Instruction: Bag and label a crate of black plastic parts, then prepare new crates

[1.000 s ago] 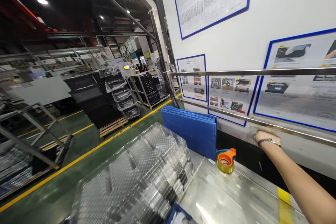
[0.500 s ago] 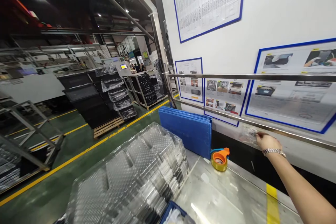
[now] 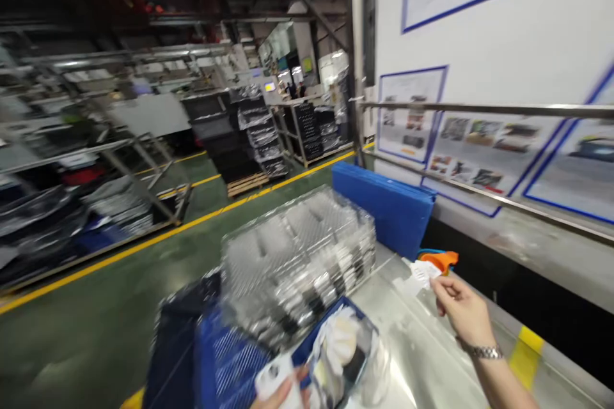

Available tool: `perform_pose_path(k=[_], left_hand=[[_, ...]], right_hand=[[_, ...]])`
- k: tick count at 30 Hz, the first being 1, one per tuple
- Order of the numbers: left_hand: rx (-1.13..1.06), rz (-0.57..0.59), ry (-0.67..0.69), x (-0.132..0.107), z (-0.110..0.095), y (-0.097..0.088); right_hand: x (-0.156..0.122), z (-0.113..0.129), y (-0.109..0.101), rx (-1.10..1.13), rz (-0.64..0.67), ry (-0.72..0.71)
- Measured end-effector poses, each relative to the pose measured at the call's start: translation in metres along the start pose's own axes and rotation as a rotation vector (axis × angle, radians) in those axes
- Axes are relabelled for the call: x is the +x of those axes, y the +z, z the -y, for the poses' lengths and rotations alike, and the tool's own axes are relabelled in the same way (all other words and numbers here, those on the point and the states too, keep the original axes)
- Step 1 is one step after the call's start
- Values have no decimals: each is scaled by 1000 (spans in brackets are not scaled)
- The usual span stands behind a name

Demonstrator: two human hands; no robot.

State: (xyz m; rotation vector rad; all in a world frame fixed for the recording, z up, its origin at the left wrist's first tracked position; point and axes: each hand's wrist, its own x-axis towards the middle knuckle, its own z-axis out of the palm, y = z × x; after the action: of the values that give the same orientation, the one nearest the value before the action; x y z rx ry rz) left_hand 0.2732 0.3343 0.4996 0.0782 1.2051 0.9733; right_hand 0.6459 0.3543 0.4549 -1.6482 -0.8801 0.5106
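My right hand (image 3: 463, 310), with a metal watch band at its wrist, pinches a small white printed paper label (image 3: 424, 273) over the metal table (image 3: 407, 339). Behind the label sits an orange tape dispenser (image 3: 441, 261), partly covered by it. At the bottom edge my left hand (image 3: 278, 396) is closed around a white smartphone (image 3: 279, 378), camera side showing. Beside that hand stands a blue bin (image 3: 349, 307) holding crumpled white gloves or cloths (image 3: 339, 335); blur hides which.
Clear plastic trays (image 3: 297, 243) are stacked left of the table, near a blue crate (image 3: 225, 351). Blue panels (image 3: 384, 204) lean by the wall. Metal rails (image 3: 480, 108) cross the posted sheets. A yellow floor line (image 3: 211, 214) runs behind.
My right hand has come away from the clear pouch at the wall, down and left, now with the label. My left hand with the smartphone has entered view. The view has swung left and down.
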Motion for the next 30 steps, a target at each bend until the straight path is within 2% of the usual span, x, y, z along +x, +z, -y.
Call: perform_pose_path(k=[2, 4, 5, 7, 9, 12, 14, 17, 18, 21, 25, 30], left_hand=[[-20, 130, -20, 0, -2, -24], [-13, 415, 44, 4, -3, -47], [-17, 483, 61, 7, -3, -58], [-15, 517, 88, 11, -3, -84], [-30, 487, 98, 12, -6, -112], [-107, 445, 69, 8, -19, -157], [-193, 438, 40, 3, -34, -187], [-335, 499, 28, -4, -62, -230], [-370, 524, 27, -6, -72, -244], [-432, 584, 7, -15, -98, -283], [-480, 658, 6, -25, -124, -328], [-494, 650, 9, -31, -144, -374]], right_hand=[[-71, 21, 60, 193, 193, 84], [-136, 40, 113, 308, 340, 174], [-164, 47, 135, 343, 405, 214], [-210, 59, 172, 353, 531, 270], [-244, 67, 201, 306, 660, 282], [-281, 82, 232, 206, 801, 244], [-304, 95, 249, 180, 782, 214], [-343, 117, 275, 205, 703, 203], [-357, 123, 284, 219, 724, 219], [-400, 139, 312, 260, 897, 291], [-448, 155, 347, 299, 987, 239], [-500, 167, 383, 303, 923, 112]])
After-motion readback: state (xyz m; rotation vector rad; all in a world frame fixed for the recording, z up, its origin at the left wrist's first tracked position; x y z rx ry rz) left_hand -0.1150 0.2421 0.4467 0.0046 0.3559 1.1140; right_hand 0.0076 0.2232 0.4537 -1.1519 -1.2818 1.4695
